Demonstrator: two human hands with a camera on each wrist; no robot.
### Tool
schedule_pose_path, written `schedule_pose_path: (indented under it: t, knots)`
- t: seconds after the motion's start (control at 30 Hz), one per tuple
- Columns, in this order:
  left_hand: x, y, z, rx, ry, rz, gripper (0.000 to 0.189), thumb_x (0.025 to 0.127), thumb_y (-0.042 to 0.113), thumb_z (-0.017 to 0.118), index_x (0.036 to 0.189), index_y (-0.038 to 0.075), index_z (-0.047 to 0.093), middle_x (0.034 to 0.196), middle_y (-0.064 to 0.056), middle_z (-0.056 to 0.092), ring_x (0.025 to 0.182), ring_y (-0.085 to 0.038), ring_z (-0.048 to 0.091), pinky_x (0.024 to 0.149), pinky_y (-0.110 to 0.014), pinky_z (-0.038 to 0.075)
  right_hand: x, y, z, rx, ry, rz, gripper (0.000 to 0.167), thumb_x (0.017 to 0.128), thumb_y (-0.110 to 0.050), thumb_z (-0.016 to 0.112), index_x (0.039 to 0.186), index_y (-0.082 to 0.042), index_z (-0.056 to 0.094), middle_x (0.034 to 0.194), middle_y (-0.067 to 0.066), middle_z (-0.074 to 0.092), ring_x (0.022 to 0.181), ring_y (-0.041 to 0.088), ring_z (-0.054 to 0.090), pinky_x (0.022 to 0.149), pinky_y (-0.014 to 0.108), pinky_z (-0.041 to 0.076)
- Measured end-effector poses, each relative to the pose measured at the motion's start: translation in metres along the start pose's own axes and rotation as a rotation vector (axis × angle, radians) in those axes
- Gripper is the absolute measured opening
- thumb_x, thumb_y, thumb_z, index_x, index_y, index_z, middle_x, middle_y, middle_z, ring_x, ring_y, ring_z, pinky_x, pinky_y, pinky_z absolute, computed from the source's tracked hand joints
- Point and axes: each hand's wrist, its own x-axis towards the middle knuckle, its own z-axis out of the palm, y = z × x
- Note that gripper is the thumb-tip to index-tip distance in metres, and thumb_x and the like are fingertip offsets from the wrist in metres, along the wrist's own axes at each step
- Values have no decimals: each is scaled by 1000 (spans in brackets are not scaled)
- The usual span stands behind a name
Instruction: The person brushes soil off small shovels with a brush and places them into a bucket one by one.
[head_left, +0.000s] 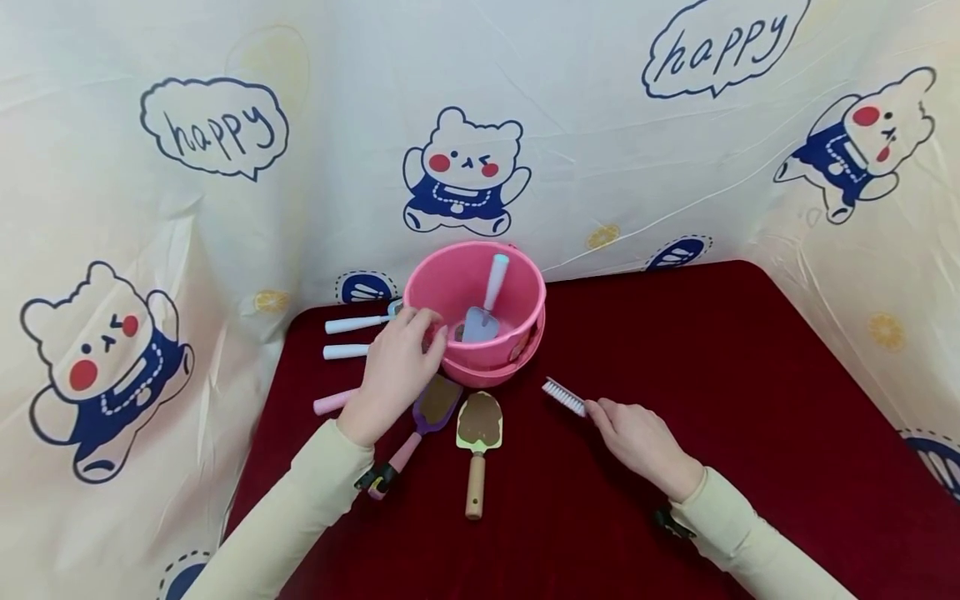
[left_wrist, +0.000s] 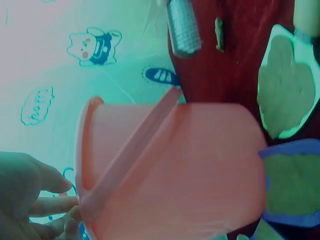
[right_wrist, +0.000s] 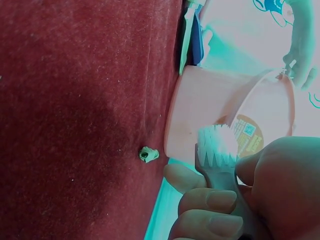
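Note:
A pink bucket (head_left: 420,283) stands at the back of the table, and a toy shovel (head_left: 495,287) with a pale handle leans inside it. My left hand (head_left: 401,358) is at its left front rim. In the left wrist view, fingertips (left_wrist: 72,201) touch the rim while the thumb stays apart from it. To the right of the bucket, my right hand (head_left: 637,437) holds a small white-bristled brush (head_left: 564,397) by its handle. Thumb and curled fingers wrap the handle in the right wrist view, bristles (right_wrist: 217,142) upward, overlapping the bucket there.
A green shovel (head_left: 480,421) with brown stuff on its blade and a purple shovel (head_left: 437,404) lie before the bucket. Several handles, one blue-white (head_left: 352,324) and one pink (head_left: 333,402), show at left. A small greenish lump (right_wrist: 149,154) lies on the red tablecloth (head_left: 712,358).

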Motion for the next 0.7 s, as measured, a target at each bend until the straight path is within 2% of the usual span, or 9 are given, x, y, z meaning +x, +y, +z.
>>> schedule_pose_path:
  t: [0.17, 0.3, 0.4, 0.5, 0.57, 0.7]
  knots:
    - [-15, 13, -2, -71, 101, 106, 9, 98, 11, 69, 104, 5, 72, 98, -12, 64, 72, -23, 62, 56, -36, 52, 1, 0, 1, 4, 1, 0, 36, 111, -32, 49, 80, -17, 57, 59, -6, 36, 50, 9, 35, 50, 29, 37]
    - [-27, 21, 0, -109, 101, 141, 16, 96, 10, 70, 112, 5, 70, 103, -13, 62, 69, -18, 60, 56, -32, 50, 2, -2, 1, 1, 6, -5, 35, 111, -31, 50, 79, -18, 55, 59, -6, 36, 50, 9, 34, 49, 29, 37]
    - [-38, 23, 6, -114, 69, 161, 18, 95, 9, 72, 112, 6, 67, 103, -11, 61, 71, -16, 59, 58, -32, 51, 2, -3, 1, -2, 9, -15, 34, 111, -30, 50, 79, -18, 55, 59, -6, 35, 50, 9, 34, 50, 29, 37]
    - [-51, 23, 16, -87, 16, 192, 11, 94, 10, 72, 103, 9, 66, 99, -6, 60, 71, -15, 58, 58, -32, 51, 2, -4, 1, -7, 10, -22, 35, 110, -29, 51, 78, -17, 53, 59, -6, 35, 50, 9, 34, 50, 29, 37]
    - [-60, 23, 24, -63, -45, 190, 9, 94, 13, 72, 98, 12, 64, 95, -3, 58, 69, -14, 54, 55, -30, 48, 2, -4, 1, -10, 14, -25, 36, 110, -28, 52, 76, -17, 52, 59, -6, 34, 50, 9, 34, 49, 29, 36]
    - [-77, 23, 37, -7, -190, 135, 10, 96, 17, 72, 94, 16, 62, 87, 1, 55, 63, -8, 46, 49, -25, 40, 2, -4, 2, -12, 16, -35, 36, 110, -29, 53, 76, -17, 51, 59, -6, 34, 50, 10, 34, 50, 29, 37]
